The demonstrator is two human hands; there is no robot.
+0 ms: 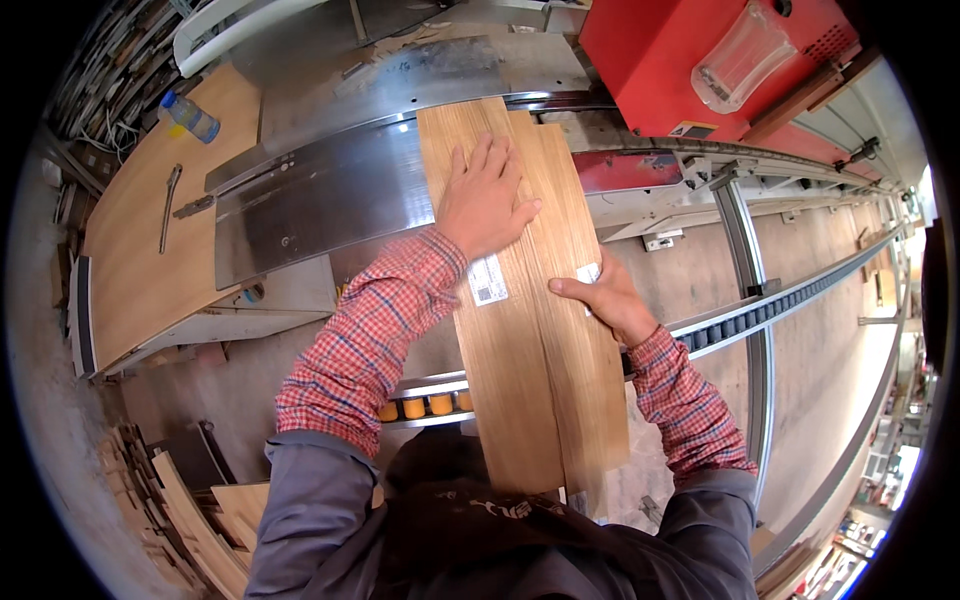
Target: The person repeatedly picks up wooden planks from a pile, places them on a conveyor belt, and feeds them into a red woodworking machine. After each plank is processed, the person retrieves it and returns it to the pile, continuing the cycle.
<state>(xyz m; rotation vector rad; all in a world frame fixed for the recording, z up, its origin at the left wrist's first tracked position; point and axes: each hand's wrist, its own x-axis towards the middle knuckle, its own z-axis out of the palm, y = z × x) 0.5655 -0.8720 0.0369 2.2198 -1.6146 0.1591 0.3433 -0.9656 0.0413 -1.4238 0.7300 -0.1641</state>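
Two long light-brown wooden boards [520, 330] lie stacked on the metal machine bed [330, 195], one slightly offset to the right of the other. My left hand [485, 195] presses flat on the upper part of the boards, fingers spread. My right hand [605, 300] grips the right edge of the boards near a small white label. Another white label [487, 280] is stuck on the top board. Both forearms wear red checked sleeves.
A red machine housing [680, 60] with a clear plastic guard stands at the far end of the boards. Orange rollers [425, 405] sit under the boards near me. A wooden side table [150, 230] at left holds a plastic bottle [190, 117] and a metal tool. Wood offcuts [190, 520] lie on the floor at lower left.
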